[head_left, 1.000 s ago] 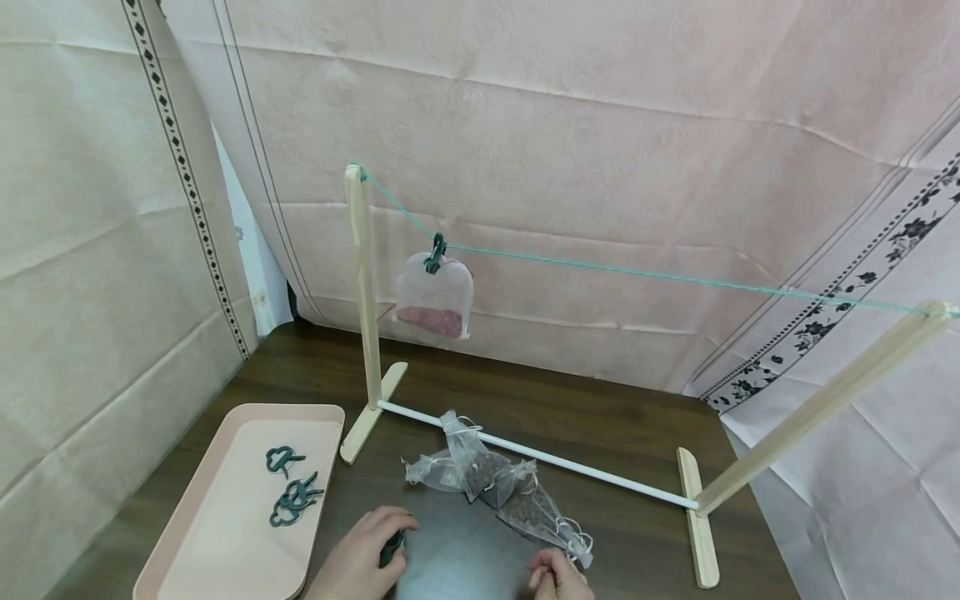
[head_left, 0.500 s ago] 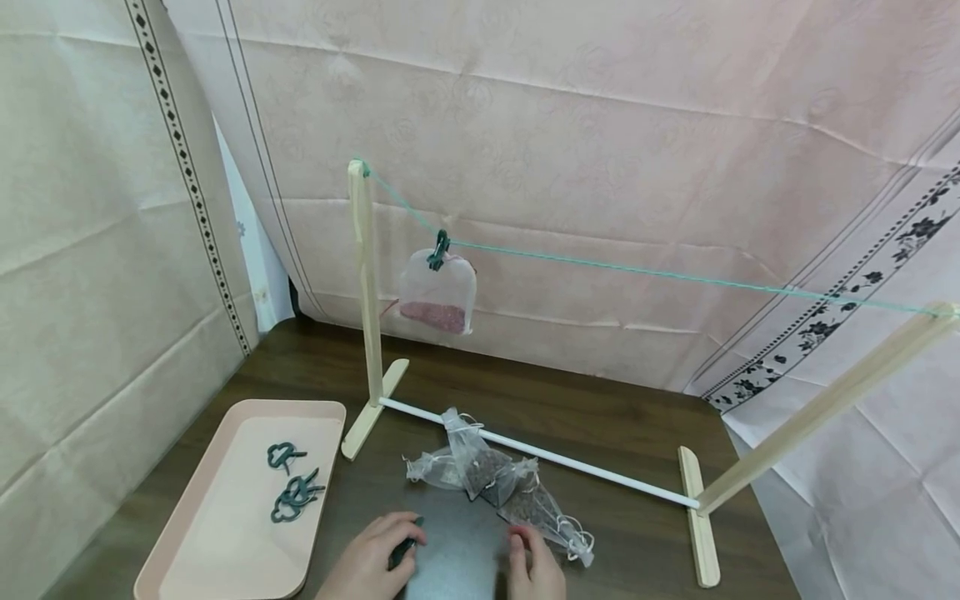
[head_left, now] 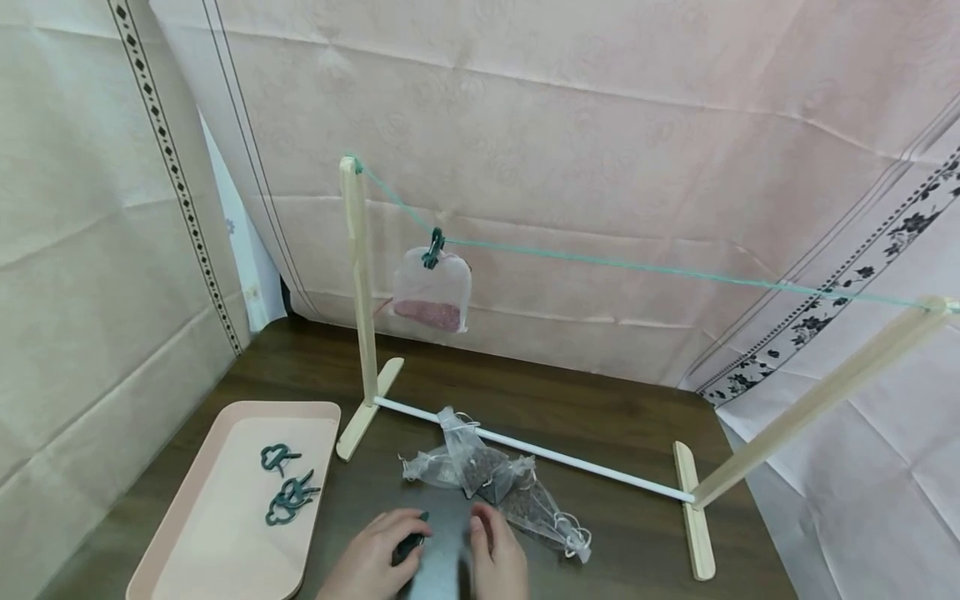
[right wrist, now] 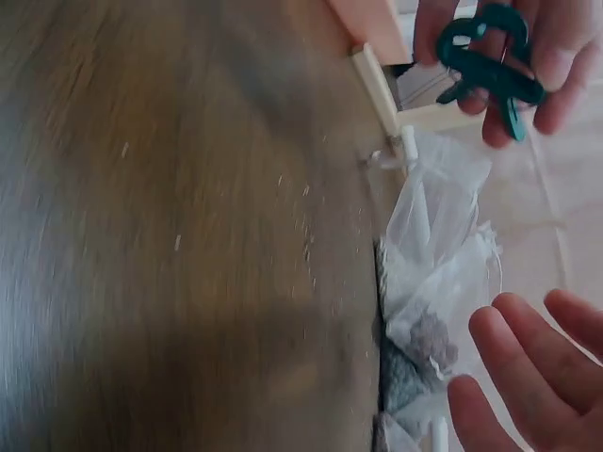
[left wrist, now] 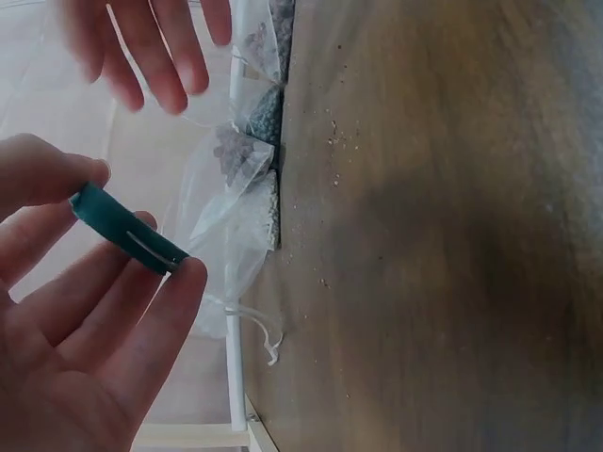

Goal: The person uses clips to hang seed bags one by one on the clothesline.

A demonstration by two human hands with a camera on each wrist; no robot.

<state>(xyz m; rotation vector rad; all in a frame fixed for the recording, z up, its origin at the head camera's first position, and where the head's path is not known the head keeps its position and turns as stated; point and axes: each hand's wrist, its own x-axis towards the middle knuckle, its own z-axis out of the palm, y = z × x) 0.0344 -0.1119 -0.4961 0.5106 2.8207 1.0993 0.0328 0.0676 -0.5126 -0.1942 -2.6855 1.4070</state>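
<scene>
My left hand [head_left: 375,557] pinches a dark green plastic clip [right wrist: 490,66] between thumb and fingers, over the near part of the table. Close to its right is my right hand [head_left: 497,557], fingers spread loosely and holding nothing in the right wrist view. Beyond both hands lies a pile of sheer white drawstring bags [head_left: 480,467] with grainy filling at their bottoms. Another sheer bag [head_left: 431,292], with pink grains, hangs from the teal line [head_left: 600,260] by a dark green clip [head_left: 433,248].
A pink tray [head_left: 217,533] with several green clips [head_left: 288,493] lies on the left. Wooden posts [head_left: 358,283] stand on feet at both ends of the line, joined low down by a white rod [head_left: 585,461]. Patterned cloth [head_left: 562,150] hangs behind the table.
My right hand has moved left from beside the bag pile's right end toward my left hand. The left hand, still holding the clip, has shifted slightly right.
</scene>
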